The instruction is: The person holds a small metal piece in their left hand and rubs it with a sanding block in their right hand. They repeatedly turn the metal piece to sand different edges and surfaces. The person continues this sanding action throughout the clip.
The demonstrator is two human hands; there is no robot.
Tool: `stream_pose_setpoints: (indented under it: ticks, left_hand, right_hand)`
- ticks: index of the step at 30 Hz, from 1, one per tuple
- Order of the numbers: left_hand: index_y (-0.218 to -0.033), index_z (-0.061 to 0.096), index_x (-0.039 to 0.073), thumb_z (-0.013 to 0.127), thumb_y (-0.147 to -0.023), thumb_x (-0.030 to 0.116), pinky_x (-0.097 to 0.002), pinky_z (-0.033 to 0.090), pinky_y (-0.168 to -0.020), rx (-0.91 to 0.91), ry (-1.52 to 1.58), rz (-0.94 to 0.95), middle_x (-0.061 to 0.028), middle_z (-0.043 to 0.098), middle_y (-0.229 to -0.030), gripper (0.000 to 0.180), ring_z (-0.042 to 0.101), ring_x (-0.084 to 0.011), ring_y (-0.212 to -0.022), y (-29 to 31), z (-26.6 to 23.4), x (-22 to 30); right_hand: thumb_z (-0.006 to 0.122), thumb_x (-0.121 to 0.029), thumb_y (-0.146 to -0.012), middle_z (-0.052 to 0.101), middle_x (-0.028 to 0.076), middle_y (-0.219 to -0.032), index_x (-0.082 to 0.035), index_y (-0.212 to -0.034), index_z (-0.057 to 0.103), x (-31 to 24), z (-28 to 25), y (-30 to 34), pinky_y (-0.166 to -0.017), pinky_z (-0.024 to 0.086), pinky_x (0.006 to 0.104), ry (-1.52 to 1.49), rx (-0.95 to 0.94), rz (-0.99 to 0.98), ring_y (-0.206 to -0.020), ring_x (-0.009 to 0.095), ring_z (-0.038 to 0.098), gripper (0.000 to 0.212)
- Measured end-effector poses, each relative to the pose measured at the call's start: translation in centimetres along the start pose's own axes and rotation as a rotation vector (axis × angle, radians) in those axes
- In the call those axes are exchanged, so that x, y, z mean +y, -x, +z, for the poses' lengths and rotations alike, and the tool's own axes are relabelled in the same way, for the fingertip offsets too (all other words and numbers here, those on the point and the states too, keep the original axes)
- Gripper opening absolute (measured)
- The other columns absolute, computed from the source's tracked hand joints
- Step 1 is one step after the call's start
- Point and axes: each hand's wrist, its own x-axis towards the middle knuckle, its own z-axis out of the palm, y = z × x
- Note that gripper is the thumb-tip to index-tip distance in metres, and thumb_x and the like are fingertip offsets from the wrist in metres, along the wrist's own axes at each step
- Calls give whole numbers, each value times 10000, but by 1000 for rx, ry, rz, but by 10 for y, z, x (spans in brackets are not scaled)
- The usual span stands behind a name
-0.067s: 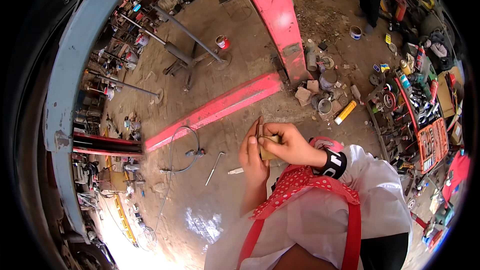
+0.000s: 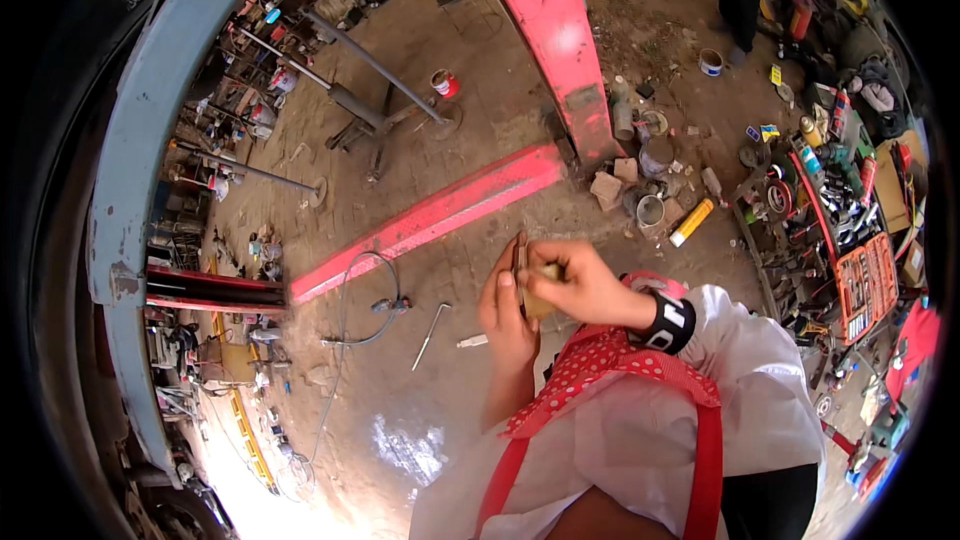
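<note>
In front of my chest, my left hand (image 2: 508,308) is closed around a thin, flat, brownish piece (image 2: 521,258) that stands on edge, its tip showing above the fingers. Against it, my right hand (image 2: 575,282) pinches a folded tan sheet (image 2: 540,307), mostly covered by the fingers; its exact kind is hard to make out. The two hands meet, with the flat piece between them. On the floor left of my hands lie an L-shaped metal wrench (image 2: 429,338) and a pale slim tool (image 2: 472,341) that is partly hidden by my left wrist.
A red beam (image 2: 430,218) crosses the floor ahead and meets a red post (image 2: 560,40). A grey hose (image 2: 342,320) loops at left. Cans, bricks and a yellow tube (image 2: 691,224) lie right. A tool cart (image 2: 770,250) holds a socket set (image 2: 866,288). People stand at the back.
My right hand has shifted up slightly, and its fingers have turned a little over the tan sheet. My left hand keeps its place on the flat piece.
</note>
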Motion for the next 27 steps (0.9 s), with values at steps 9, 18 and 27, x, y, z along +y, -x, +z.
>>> stream_pose_setpoints:
  ticks: [9,18,27]
  left_hand:
    - [-1260,510,-59,321,-993,244,-262,456,-727,14,125,-83,-112,586,-1123,446,566,-155,-927,-3,0,-4]
    - [-1272,499,-55,341,-992,242,-265,451,-720,12,215,-204,-117,594,-1057,437,568,-162,-868,4,-7,-10]
    - [-1279,484,-67,351,-991,239,-315,450,-885,42,279,-89,-153,568,-1184,440,557,-203,-1059,5,-1,-13]
  right_hand:
    - [585,-106,-876,403,-13,-610,-13,-704,458,-6,-4,-10,-504,320,249,-57,-8,30,-598,48,373,233]
    - [578,-109,-856,438,21,-644,-13,-711,479,-7,1,-10,-562,367,268,-42,16,37,-658,64,422,201]
    - [600,-125,-869,437,26,-658,-22,-737,474,0,0,-10,-574,367,265,-8,12,86,-659,75,414,210]
